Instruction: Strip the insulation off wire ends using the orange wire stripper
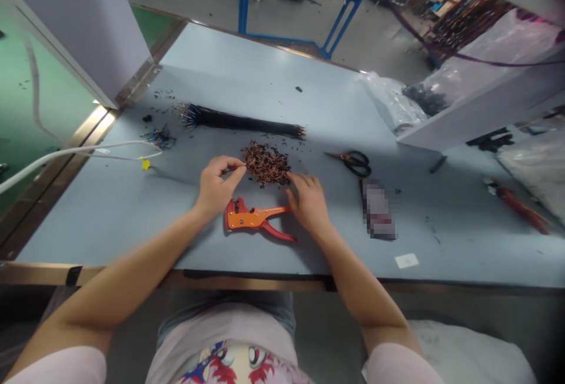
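Observation:
A loose pile of small copper and black scraps (267, 164) lies mid-table. At its left edge is my left hand (219, 181), thumb and forefinger pinched together; what sits between them, if anything, is too small to name. My right hand (309, 200) rests at the pile's right edge, fingers extended and thumb apart, touching the scraps. Below the pile lies an orange and red wire stripper (251, 219), its upper handle end close to my right thumb. Behind the pile stretches a bundle of black wires (247, 122) with blue and silvery ends at the left and reddish ends at the right.
Black-handled scissors (355, 163) and a blurred-out dark rectangular item (378, 210) lie to the right. Farther right are red-handled pliers (521, 207). At left sit blue-black small pieces (161, 138) and a white cable (70, 151). Posts (83, 25) rise at the table's sides.

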A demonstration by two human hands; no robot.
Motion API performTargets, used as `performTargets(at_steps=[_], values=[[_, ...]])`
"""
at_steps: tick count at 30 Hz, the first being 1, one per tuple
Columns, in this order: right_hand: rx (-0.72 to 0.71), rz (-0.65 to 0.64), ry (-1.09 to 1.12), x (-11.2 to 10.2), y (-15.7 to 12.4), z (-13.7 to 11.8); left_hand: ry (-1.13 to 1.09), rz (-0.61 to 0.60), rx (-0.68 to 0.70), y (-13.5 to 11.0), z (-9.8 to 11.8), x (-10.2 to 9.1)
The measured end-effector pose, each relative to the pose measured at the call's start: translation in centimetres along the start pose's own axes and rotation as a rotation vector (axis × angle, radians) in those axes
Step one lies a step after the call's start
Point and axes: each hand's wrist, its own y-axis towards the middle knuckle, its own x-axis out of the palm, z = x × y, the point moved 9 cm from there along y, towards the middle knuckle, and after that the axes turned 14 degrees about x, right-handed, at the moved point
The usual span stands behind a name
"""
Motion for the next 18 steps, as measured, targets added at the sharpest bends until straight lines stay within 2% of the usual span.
performTargets(at_steps=[2,4,8,11,15,18], values=[[-0.034,-0.01,-0.033,0.6,-0.6,-1.1,-0.003,-0.039,0.046,-0.4,0.8,0.8],[-0.067,0.016,0.004,0.3,-1.3,-2.2,0.021,-0.073,0.16,-0.6,2.2,1.2],[-0.133,0.048,0.207,-0.9,-2.4,-4.0,0.131,-0.186,0.441,-1.4,5.3,2.3],[-0.145,0.041,0.338,-1.4,-3.0,-4.6,0.204,-0.251,0.582,-2.3,6.8,3.1],[-0.168,0.053,0.34,-1.4,-3.3,-4.9,0.222,-0.304,0.676,-3.1,7.7,3.9],[-0.08,0.108,0.36,-2.2,-2.6,-3.4,0.245,-0.32,0.698,-2.8,7.6,3.9]])
